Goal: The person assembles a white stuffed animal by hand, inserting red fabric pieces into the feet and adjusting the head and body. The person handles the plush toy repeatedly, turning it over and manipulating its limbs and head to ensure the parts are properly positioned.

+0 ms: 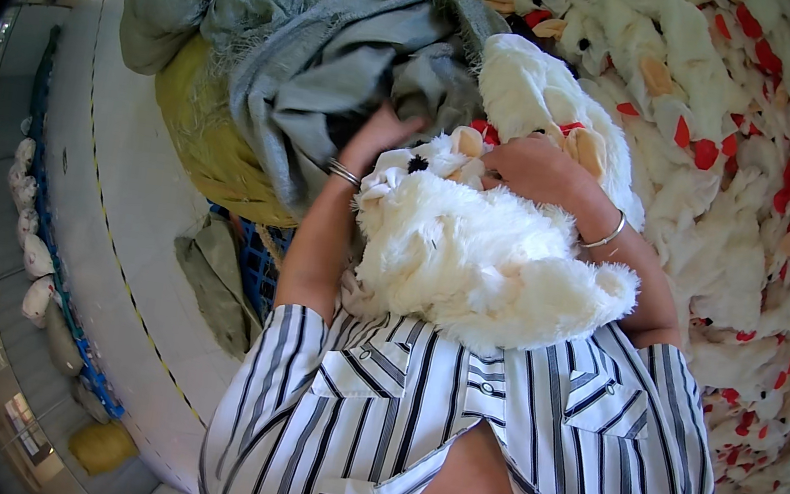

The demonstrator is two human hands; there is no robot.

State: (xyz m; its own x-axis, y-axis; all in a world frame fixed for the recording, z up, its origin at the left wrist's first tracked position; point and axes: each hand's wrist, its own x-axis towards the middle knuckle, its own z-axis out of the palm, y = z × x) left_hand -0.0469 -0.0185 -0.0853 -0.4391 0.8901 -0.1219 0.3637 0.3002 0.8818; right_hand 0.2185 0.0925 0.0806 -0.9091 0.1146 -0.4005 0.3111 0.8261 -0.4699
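A white furry plush toy skin (474, 258), limp and unstuffed, lies bunched against my chest, with a black patch and beige ear-like pieces at its top. My right hand (535, 171) is closed on its upper part, fingers curled into the fur. Just beyond that hand is another white plush skin (528, 89) with a red piece and a beige ear. My left hand (385, 137) is at the mouth of a grey woven sack (310, 63), left of the plush. Most of its fingers are hidden, so its grip cannot be made out.
A large heap of white plush skins (664, 204) with red and beige pieces fills the right side. Yellow (198, 139) and grey-green (172, 3) sacks stand at the left, near a blue plastic crate (256, 263). A yellow-black line (113, 243) crosses the pale floor.
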